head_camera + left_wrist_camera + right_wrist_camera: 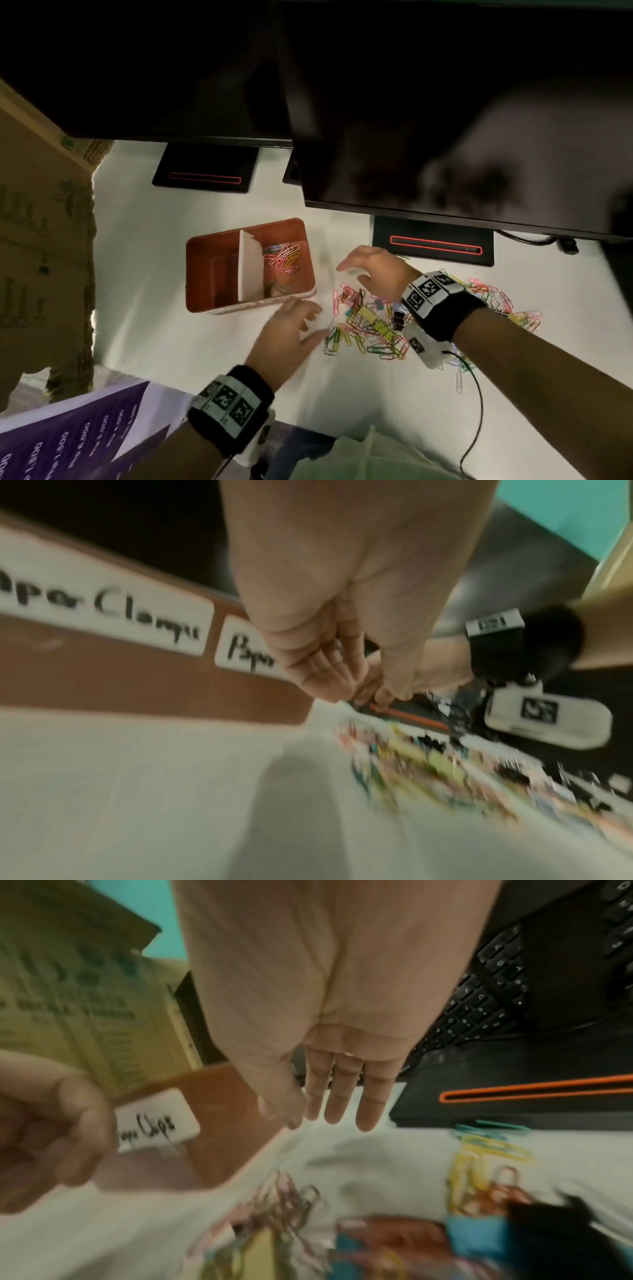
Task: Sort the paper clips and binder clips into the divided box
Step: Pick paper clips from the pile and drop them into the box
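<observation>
Left hand: left hand (291, 329) hovers low over the bench, just in front of the near right corner of the divided box; fingers (329, 674) loosely spread and holding nothing that shows.
Right hand: right hand (371, 270) hangs palm down just right of the divided box, over the far edge of the clip pile; fingers (342, 1093) straight, side by side, with nothing in them.
Clip pile: mixed coloured paper clips (363, 339) and binder clips (368, 313) lie loose on the bench (164, 325), right of the box, between and beneath the two hands; more spread out past the right wrist.
Divided box: orange-brown divided box (198, 274) with a white partition (248, 267); its right compartment holds coloured paper clips; its left compartment looks bare, though it is dim.
Labels: white labels (103, 607) on the box's near wall, hand-lettered and blurred; one reads roughly "Paper Clamps".
Behind the box: two dark monitors (428, 102) on black stands with red-edged slots.
Left of the box: cardboard carton (41, 222).
</observation>
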The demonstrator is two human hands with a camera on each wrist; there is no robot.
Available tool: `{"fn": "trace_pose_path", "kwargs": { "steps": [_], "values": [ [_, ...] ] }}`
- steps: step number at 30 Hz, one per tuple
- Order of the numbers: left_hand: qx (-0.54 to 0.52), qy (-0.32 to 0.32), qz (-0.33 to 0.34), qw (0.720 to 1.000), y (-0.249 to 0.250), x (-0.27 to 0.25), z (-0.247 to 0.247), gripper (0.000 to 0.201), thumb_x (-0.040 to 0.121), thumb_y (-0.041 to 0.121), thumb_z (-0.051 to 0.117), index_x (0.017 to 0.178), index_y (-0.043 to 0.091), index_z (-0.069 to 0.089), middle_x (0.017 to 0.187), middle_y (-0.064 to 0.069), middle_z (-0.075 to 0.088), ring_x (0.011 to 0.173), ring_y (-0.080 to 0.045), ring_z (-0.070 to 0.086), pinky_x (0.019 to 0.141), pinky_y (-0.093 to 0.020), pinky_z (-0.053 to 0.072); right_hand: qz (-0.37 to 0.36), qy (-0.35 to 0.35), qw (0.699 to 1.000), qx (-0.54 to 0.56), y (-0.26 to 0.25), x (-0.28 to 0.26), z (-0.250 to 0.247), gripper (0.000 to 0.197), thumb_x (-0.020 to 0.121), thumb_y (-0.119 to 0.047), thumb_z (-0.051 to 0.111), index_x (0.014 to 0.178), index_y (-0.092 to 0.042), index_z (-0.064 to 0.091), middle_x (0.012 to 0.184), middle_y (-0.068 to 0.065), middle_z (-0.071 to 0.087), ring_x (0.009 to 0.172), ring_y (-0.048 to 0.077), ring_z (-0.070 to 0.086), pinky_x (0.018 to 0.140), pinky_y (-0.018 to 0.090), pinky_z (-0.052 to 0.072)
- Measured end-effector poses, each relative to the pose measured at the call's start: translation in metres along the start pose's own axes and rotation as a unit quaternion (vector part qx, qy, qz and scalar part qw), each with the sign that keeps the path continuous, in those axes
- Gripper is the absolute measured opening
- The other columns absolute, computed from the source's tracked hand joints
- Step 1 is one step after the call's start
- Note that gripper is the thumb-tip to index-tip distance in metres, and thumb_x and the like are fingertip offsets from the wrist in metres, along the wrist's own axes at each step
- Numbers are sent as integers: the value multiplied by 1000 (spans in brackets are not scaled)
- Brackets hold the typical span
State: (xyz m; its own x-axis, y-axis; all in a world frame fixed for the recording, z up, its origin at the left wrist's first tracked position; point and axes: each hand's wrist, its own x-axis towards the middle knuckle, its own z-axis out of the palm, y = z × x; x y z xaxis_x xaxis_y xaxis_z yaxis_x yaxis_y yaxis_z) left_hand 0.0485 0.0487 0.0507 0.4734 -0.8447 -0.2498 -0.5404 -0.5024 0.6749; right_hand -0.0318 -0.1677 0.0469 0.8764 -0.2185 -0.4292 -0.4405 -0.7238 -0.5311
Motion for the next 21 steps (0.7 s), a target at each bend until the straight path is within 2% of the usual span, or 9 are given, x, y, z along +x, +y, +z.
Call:
{"fn": "trace_pose_path", "kwargs": {
  "steps": [3, 4, 6, 9, 13, 16, 21],
  "values": [
    [-7, -60, -62, 996, -8, 3, 33, 54, 75, 48, 68, 119, 24, 49, 106, 9, 48, 93, -8, 50, 80, -19, 43, -13, -70, 997, -38, 9, 1, 9, 50, 86, 0, 49, 125, -31, 56, 138, 0, 42, 125, 22, 42, 102, 31, 38],
    [-6, -65, -75, 995, -9, 6, 42, 60, 73, 53, 68, 120, 23, 47, 109, 8, 47, 98, -10, 49, 85, -23, 44, -20, -83, 995, -56, 8, 4, 12, 49, 86, -2, 50, 125, -33, 56, 139, 0, 39, 125, 23, 40, 102, 34, 39],
    [8, -59, -94, 994, -8, 13, 56, 62, 69, 55, 69, 117, 21, 46, 110, 7, 44, 99, -10, 45, 87, -24, 41, -32, -103, 990, -89, 5, 8, 16, 49, 85, -5, 54, 124, -34, 55, 138, 2, 37, 122, 24, 39, 100, 38, 40],
    [15, -30, -106, 994, -6, 19, 67, 49, 73, 36, 73, 112, 20, 48, 105, 7, 43, 95, -10, 42, 83, -20, 36, -56, -117, 985, -114, 3, 12, 18, 38, 84, -15, 61, 119, -28, 60, 128, 4, 41, 113, 23, 42, 95, 36, 41],
    [-24, -5, -122, 992, -11, 25, 66, 26, 77, 12, 69, 99, 14, 57, 93, 2, 52, 88, -18, 52, 76, -22, 39, -29, -107, 990, -89, 10, 12, 21, 24, 86, -18, 62, 109, -18, 66, 116, 4, 51, 110, 23, 49, 93, 33, 43],
    [-20, -19, -120, 992, -14, 30, 64, 17, 79, 9, 68, 95, 11, 62, 96, -4, 60, 84, -17, 54, 77, -20, 42, 17, -95, 994, -51, 14, 10, 21, 22, 85, -20, 64, 106, -15, 67, 112, 4, 57, 105, 23, 54, 90, 33, 46],
    [7, -36, -85, 996, -17, 36, 64, 9, 81, 6, 63, 90, 9, 66, 98, -8, 60, 87, -20, 55, 73, -16, 34, 51, -63, 997, 9, 19, 1, 19, 22, 87, -20, 62, 108, -12, 65, 109, 6, 65, 95, 22, 61, 82, 30, 50]
  ]
}}
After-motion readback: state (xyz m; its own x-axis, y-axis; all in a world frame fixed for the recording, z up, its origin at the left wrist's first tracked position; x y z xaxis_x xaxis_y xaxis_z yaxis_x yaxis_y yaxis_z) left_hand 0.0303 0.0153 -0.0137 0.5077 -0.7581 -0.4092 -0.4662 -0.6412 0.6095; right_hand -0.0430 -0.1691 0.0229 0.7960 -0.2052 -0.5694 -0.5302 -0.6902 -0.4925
